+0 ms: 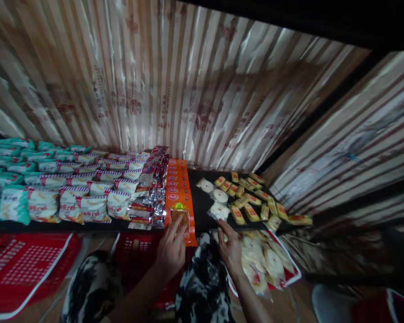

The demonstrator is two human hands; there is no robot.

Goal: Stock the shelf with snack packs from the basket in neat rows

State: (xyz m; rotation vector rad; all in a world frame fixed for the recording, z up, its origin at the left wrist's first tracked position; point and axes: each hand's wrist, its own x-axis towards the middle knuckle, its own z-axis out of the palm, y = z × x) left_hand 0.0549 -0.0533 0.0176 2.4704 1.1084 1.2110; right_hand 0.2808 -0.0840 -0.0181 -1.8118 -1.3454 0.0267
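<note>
The light is dim. Above the fingers (177, 225), the striped wall (155, 80) shines with white glare. Right of them, things look blurry, bent and dark.

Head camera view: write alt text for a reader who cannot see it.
A person's left hand touches the front orange plastic snack packet in a row on a black shelf, while the right hand hovers near round white wrapped snacks. Small yellow wrapped packets lie to the right; striped white bags fill the left.
</note>
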